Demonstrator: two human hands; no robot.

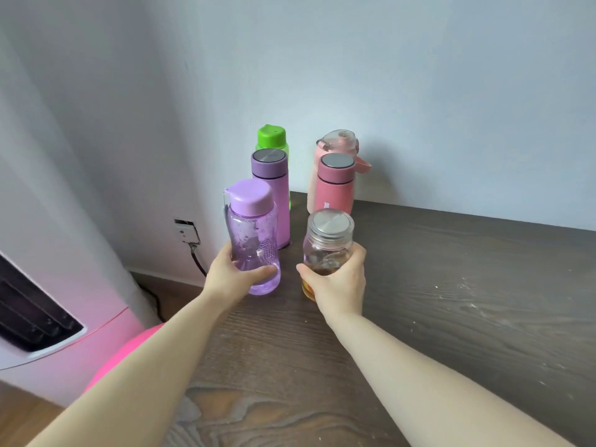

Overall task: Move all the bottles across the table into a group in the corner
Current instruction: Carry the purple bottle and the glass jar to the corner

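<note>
My left hand (232,272) grips a clear purple bottle (254,233) with a lilac cap, standing on the dark wooden table (451,301) near its left edge. My right hand (338,282) wraps around a clear glass bottle (327,243) with a silver lid and a little amber liquid at its base. Behind them, in the table's far left corner by the wall, stand a purple flask (271,185), a green bottle (272,138), a pink flask (335,182) and a pale pink bottle with a strap (338,141).
A white and pink appliance (48,301) stands left of the table, below its edge. A wall socket (187,232) with a black cable sits low on the left wall. A wall runs along the table's far side.
</note>
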